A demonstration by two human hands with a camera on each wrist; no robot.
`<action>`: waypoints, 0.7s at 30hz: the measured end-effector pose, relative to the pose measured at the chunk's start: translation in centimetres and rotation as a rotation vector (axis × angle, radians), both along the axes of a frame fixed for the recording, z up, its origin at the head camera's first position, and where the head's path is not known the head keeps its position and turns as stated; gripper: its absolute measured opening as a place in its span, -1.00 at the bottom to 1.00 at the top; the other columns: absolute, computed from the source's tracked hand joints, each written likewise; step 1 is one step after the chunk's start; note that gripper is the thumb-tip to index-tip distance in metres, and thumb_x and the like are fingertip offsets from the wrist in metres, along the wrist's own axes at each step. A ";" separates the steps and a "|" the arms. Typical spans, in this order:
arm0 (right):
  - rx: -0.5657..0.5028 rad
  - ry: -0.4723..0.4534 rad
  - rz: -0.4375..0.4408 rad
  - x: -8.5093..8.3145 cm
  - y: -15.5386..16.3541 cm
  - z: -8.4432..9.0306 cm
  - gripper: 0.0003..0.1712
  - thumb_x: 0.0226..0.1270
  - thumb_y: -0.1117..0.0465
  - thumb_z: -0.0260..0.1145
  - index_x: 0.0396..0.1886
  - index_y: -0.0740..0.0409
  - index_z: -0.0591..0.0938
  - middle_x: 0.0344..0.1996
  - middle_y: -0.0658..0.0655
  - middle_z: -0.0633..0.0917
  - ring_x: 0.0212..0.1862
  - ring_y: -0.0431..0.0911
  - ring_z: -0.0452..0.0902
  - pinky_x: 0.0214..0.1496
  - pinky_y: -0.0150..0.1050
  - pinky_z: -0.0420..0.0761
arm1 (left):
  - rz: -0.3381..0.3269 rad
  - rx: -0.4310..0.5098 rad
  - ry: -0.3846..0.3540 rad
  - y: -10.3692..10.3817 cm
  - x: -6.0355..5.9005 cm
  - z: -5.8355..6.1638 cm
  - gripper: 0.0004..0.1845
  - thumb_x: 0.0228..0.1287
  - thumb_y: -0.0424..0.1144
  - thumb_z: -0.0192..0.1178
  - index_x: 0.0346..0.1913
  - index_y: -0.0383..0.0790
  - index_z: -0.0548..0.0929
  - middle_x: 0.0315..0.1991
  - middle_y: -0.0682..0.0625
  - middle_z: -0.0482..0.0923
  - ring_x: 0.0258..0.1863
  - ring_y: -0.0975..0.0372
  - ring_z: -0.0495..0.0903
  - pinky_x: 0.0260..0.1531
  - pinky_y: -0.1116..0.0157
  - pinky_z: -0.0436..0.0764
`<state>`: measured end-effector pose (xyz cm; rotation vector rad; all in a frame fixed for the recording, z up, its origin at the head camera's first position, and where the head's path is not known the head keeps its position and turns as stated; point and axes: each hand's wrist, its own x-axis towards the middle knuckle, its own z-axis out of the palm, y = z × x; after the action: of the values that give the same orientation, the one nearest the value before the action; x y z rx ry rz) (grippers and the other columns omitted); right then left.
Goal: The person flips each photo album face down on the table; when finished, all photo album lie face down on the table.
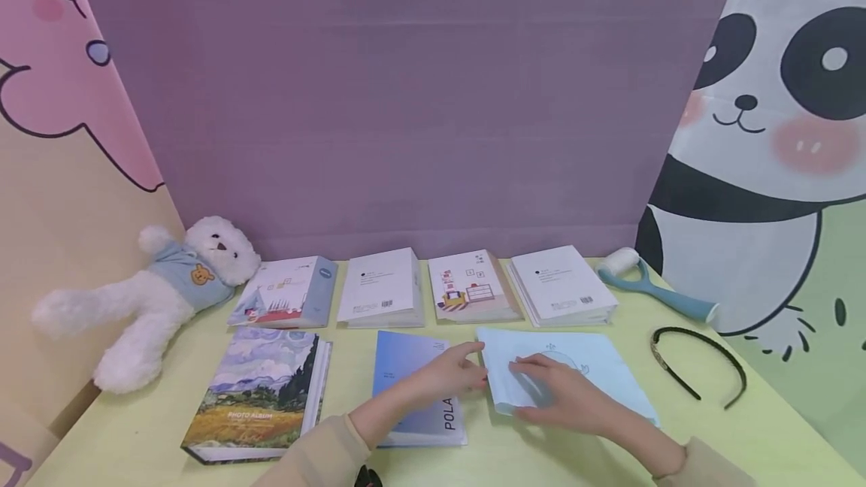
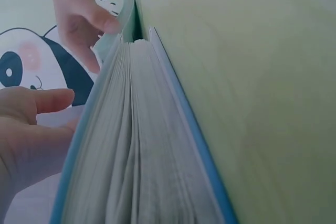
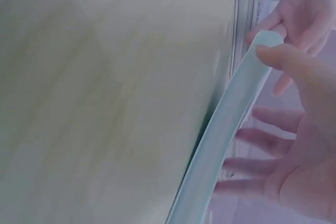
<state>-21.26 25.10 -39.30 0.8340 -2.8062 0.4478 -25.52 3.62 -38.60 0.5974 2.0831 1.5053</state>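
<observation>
A light blue folder with a line drawing on its cover lies at the front right of the table. Its left end tilts slightly up. My right hand rests on it, fingers spread over the cover and thumb against its near edge. At its left edge is my left hand, with fingertips right at the end of the folder. Under my left forearm lies a blue album lettered POLA; its pages fill the left wrist view.
A landscape-covered photo album lies front left. Behind stand a white album and several similar ones in a row. A white teddy bear leans at left. On the right are a blue-handled lint roller and a black headband.
</observation>
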 end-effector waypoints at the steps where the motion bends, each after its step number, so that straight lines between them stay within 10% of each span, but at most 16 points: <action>1: -0.004 -0.010 -0.001 0.0 -0.1 0.0 -0.31 -0.07 -0.16 0.32 0.03 0.13 0.50 -0.04 0.09 0.51 -0.07 -0.06 0.48 -0.11 -0.14 0.50 | 0.001 0.023 -0.027 0.1 0.0 0.0 -0.44 0.25 -0.27 -0.01 0.29 -0.25 0.13 -0.08 -0.19 0.49 -0.12 0.06 0.55 -0.12 0.10 0.52; 8: 0.029 -0.016 -0.019 0.0 -1.2 -0.3 -0.15 -0.30 -0.24 0.40 0.02 0.13 0.45 -0.10 0.02 0.46 -0.21 -0.14 0.47 -0.20 -0.19 0.52 | 0.015 0.176 -0.207 0.6 0.0 -0.2 -0.37 0.07 -0.58 -0.06 0.28 -0.36 0.11 -0.08 -0.25 0.41 -0.10 0.00 0.51 -0.24 0.15 0.58; 21: -0.254 0.067 -0.086 -0.7 -0.5 0.7 -0.41 -0.13 0.04 0.42 -0.07 0.21 0.53 -0.16 0.10 0.61 -0.20 -0.09 0.54 -0.25 -0.23 0.56 | 0.044 0.271 -0.116 0.9 -0.9 -0.2 -0.45 0.20 -0.38 0.01 0.25 -0.43 0.16 0.03 -0.18 0.40 -0.01 0.04 0.48 -0.12 0.24 0.54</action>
<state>-22.01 24.57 -38.56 0.6590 -2.6377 0.7286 -26.39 4.56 -38.84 0.5500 1.8312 1.8194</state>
